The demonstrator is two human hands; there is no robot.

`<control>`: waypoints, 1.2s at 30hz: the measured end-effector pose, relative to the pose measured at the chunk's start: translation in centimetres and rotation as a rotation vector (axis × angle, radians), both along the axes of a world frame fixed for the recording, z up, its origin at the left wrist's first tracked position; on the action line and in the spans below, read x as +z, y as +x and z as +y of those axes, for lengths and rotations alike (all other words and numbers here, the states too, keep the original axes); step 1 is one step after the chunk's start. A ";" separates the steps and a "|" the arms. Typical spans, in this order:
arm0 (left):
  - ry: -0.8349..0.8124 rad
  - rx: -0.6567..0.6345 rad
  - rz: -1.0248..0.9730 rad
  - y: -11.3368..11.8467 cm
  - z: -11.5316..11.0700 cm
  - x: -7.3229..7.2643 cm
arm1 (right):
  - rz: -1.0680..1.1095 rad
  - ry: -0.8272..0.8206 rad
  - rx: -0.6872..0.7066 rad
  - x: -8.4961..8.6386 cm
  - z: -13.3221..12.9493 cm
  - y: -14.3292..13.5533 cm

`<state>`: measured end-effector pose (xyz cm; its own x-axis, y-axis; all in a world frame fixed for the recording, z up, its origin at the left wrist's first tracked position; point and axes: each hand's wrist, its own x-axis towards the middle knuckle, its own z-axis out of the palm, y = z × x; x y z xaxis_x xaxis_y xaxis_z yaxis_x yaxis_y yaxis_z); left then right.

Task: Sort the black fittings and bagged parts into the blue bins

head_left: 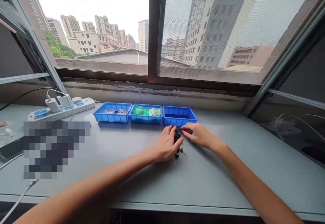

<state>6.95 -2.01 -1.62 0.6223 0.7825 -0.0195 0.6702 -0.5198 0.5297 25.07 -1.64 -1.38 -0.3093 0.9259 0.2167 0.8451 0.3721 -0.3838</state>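
A small heap of black parts (177,136), too small to name for sure, lies on the grey table in front of the right-hand blue bin (179,115). My left hand (166,146) rests against the heap's left side, fingers stretched out and thumb reaching over it, covering part of it. On the other side, my right hand (196,134) is close to the heap, its thumb and fingers apart and nothing visible between them. Nearer to me lie a loose silver-coloured piece (181,149) and a black piece (177,156).
The middle blue bin (146,119) holds green and pale packets, and the left blue bin (111,117) holds small bagged items. A white power strip (83,106) with plugs and cables stands at left, behind a pixelated patch. Metal frame posts and a window close off the back.
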 end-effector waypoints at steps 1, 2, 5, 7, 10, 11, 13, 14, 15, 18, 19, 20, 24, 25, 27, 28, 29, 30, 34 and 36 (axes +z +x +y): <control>0.014 0.011 -0.017 0.2 -0.1 -0.2 | 0.004 -0.009 0.001 0.0 0.0 0.0; 0.030 0.019 -0.035 0.5 -0.1 -0.3 | 0.010 -0.016 0.003 0.0 0.0 0.0; 0.076 0.037 -0.074 0.9 -0.2 -0.7 | 0.028 -0.013 0.010 0.0 0.0 0.0; 0.090 0.055 -0.075 0.7 -0.4 -0.8 | 0.023 0.011 0.011 0.0 0.0 -0.2; 0.126 0.093 -0.082 -0.5 -0.6 -0.7 | -0.002 0.074 0.014 0.0 0.0 -0.6; 0.159 0.106 -0.094 -1.1 -0.5 -0.5 | -0.006 0.094 0.017 0.0 -0.1 -0.8; 0.268 0.138 -0.115 -2.4 0.0 -0.1 | -0.003 0.128 0.023 0.0 -0.2 -1.0; 0.347 0.164 -0.116 -3.1 0.4 0.1 | 0.003 0.143 0.023 0.0 -0.2 -1.0; 0.433 0.185 -0.101 -3.8 1.0 0.4 | 0.007 0.157 0.023 0.0 -0.3 -1.1; 0.602 0.239 0.040 -5.7 3.0 1.0 | 0.017 0.186 0.019 0.0 -0.5 -1.3; 0.605 0.236 0.096 -6.1 3.5 1.1 | 0.021 0.192 0.018 0.1 -0.5 -1.3; 0.609 0.226 0.135 -6.5 4.0 1.1 | 0.026 0.196 0.018 0.1 -0.6 -1.4; 0.637 0.215 0.167 -7.0 4.4 1.2 | 0.034 0.202 0.023 0.1 -0.6 -1.5; 0.644 0.218 0.166 -7.0 4.3 1.2 | 0.033 0.198 0.021 0.1 -0.6 -1.5; 0.654 0.216 0.173 -7.0 3.9 1.5 | 0.037 0.188 0.019 0.0 -0.5 -1.4; 0.657 0.210 0.177 -7.0 3.7 1.7 | 0.043 0.183 0.021 0.0 -0.5 -1.4; 0.659 0.204 0.179 -7.1 3.5 1.9 | 0.050 0.181 0.024 -0.1 -0.4 -1.4; 0.659 0.197 0.178 -7.1 3.3 2.2 | 0.056 0.180 0.027 -0.1 -0.4 -1.3; 0.635 0.158 0.171 -7.6 2.5 3.1 | 0.065 0.178 0.022 0.0 -0.5 -1.4; 0.620 0.158 0.158 -7.9 2.0 3.4 | 0.085 0.189 0.002 0.1 -0.6 -1.6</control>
<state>-0.98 0.03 1.82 0.5257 0.7597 0.3826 0.8086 -0.5860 0.0526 23.44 -2.26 -1.23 -0.2848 0.8655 0.4120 0.8118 0.4463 -0.3765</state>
